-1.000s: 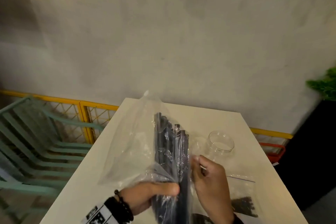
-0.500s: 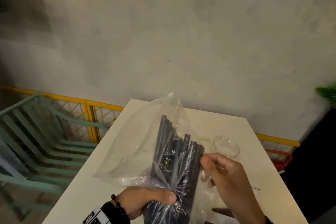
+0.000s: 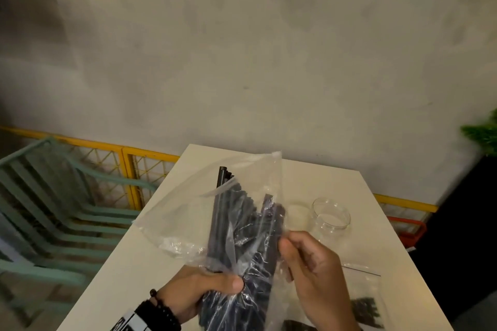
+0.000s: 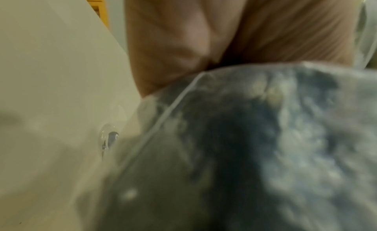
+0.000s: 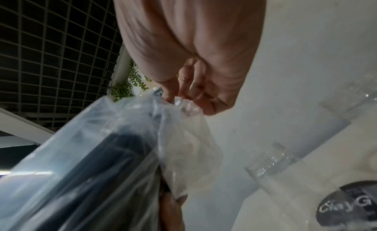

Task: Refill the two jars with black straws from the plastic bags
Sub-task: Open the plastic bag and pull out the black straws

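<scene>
Both hands' fingers clamp the straw bag [image 3: 242, 223] above a white table [image 3: 150, 263] against a grey wall [image 3: 269, 62].

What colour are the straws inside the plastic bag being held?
Black; the straws show best in the head view, through the clear plastic bag.

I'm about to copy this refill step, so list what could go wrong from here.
1. The left hand grips only the lower end of the black straws through the plastic bag; the tips already poke out, so tilting could spill them.
2. The right hand pinches thin film, which may tear.
3. The empty jar stands nearby and could be knocked.
</scene>
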`<state>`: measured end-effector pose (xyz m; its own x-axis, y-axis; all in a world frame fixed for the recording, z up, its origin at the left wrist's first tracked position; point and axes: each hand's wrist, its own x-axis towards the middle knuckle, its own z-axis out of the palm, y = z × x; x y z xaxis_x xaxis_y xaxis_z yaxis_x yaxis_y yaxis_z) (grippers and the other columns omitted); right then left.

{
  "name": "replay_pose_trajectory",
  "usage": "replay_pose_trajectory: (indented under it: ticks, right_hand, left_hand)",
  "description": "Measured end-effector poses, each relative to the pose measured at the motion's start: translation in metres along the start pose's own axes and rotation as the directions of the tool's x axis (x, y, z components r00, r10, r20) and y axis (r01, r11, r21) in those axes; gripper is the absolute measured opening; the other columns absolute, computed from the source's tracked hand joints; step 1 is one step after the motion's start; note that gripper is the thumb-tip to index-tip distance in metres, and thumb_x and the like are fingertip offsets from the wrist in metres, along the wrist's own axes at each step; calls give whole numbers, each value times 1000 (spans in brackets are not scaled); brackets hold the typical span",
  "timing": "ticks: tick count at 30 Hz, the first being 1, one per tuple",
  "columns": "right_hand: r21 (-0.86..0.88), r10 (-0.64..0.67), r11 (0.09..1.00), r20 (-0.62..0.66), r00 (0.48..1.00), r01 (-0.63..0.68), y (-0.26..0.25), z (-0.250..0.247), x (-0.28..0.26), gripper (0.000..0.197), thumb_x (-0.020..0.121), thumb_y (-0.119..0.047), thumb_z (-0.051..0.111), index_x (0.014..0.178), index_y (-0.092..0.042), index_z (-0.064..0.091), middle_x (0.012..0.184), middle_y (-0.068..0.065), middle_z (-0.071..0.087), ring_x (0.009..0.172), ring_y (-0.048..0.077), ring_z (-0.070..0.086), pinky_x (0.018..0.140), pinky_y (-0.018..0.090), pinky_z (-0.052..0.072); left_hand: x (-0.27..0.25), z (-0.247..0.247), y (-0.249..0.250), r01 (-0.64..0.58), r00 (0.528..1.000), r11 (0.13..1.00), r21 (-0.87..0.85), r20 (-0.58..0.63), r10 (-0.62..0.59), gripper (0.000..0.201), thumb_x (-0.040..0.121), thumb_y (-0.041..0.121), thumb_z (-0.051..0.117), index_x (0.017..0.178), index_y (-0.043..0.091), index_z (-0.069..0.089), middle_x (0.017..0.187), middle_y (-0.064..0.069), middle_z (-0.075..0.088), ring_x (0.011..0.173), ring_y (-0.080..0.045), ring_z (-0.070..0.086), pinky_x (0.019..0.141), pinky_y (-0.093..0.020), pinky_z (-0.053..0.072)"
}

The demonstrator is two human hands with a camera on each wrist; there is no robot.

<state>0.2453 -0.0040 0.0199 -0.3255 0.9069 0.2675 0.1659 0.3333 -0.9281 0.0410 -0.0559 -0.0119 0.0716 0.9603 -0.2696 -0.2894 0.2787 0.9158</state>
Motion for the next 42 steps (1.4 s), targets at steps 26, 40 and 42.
replay_pose_trajectory:
  ticks: [26,40,42]
  right_hand:
    - [-238,-125,950,297,947,200,-24,-42,49,42,90,-21,71,125,-41,57,82,-9,61,72,9,57,63,17,47]
    - [-527,-338,687,378,862,500,-16,-33,6,24,87,-51,64,76,-31,56,126,-30,56,125,-4,51,101,21,35]
    - [-372,-291,833,336,896,410,-19,-22,1,28,89,-59,58,83,-32,56,108,-26,58,104,-1,59,88,19,42]
  left_hand:
    - [-5,-25,-2,-106,993,994,-4,-56,106,115,32,23,105,135,6,56,130,-11,70,126,-26,62,115,-52,35]
    - [-13,-24,2,-149,973,987,-55,-188,136,107,7,36,102,110,22,78,114,-6,78,109,-14,71,105,-46,42]
    - [-12,-16,8,-118,984,990,-74,-144,107,82,-6,38,98,73,19,85,83,-3,82,80,-10,77,87,-38,48]
